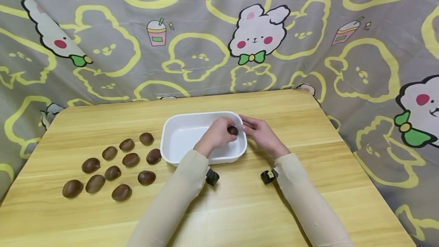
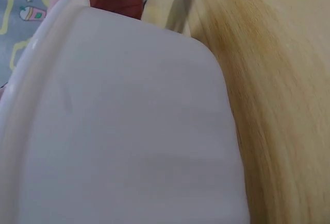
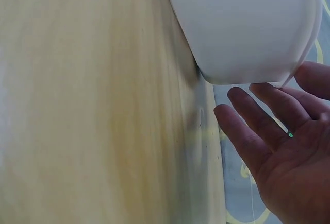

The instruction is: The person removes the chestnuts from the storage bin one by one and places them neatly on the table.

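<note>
A white rectangular plastic basin [image 1: 181,134] stands on the table. Inside its right end my left hand [image 1: 217,134] pinches a brown chestnut [image 1: 233,130] between thumb and fingers, low over the bottom. My right hand [image 1: 262,132] holds the basin's right end, the thumb over the rim and the fingers along the outside. In the right wrist view, the fingers [image 3: 268,121] of that hand are fairly straight and spread. The basin's outer wall [image 2: 129,116] hides most of my left hand in the left wrist view.
Several loose chestnuts [image 1: 112,172] lie scattered on the wooden table [image 1: 240,212] to the left of the basin; one chestnut [image 1: 153,156] is close beside its left wall. A grey patterned curtain [image 1: 199,18] hangs behind the table and along its right side.
</note>
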Available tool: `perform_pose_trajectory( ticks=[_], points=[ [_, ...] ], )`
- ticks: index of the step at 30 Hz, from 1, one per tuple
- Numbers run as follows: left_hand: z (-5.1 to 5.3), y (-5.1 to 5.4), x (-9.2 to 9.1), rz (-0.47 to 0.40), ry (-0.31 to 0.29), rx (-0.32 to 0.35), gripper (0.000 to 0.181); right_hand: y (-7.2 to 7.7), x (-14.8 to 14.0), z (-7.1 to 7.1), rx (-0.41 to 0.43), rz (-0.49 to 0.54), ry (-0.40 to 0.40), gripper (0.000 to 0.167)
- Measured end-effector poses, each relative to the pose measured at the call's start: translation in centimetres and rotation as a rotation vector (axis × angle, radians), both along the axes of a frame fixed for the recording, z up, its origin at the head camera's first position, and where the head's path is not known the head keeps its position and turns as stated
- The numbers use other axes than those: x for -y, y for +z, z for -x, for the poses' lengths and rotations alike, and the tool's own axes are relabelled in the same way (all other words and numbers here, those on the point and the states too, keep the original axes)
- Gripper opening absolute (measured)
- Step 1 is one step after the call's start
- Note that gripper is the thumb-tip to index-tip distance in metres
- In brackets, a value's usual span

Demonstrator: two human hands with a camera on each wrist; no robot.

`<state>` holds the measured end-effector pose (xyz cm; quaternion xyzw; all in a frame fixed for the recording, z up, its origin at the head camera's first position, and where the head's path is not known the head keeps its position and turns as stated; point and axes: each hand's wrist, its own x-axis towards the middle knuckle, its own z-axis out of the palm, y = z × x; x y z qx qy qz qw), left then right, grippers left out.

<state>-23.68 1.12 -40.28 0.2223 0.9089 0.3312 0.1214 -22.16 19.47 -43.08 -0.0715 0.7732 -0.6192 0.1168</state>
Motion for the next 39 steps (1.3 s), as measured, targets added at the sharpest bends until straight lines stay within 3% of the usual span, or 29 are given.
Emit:
perform_pose_trajectory(
  ticks=[4, 11, 23, 31, 39],
  points=[
    [0.16, -0.13, -0.03, 0.008, -0.011, 0.047, 0.028, -0.08, -0.11, 0.08, -0.006, -0.015, -0.005, 0.046],
    [0.15, -0.57, 0.0, 0.026, -0.015, 0.123, 0.033, -0.29, -0.18, 0.03, -0.01, -0.04, -0.004, 0.047],
    [0.04, -0.57, 0.03, 0.044, -0.031, 0.112, 0.029, -0.18, -0.14, -0.08, -0.017, -0.054, -0.003, 0.046],
    [0.02, -0.5, -0.05, 0.07, -0.081, 0.081, 0.032, -0.11, -0.07, -0.05, -0.021, -0.046, 0.009, 0.047],
    [-0.09, -0.53, 0.03, 0.092, -0.066, 0.075, 0.026, -0.07, -0.08, -0.05, -0.018, -0.038, 0.005, 0.046]
  ],
)
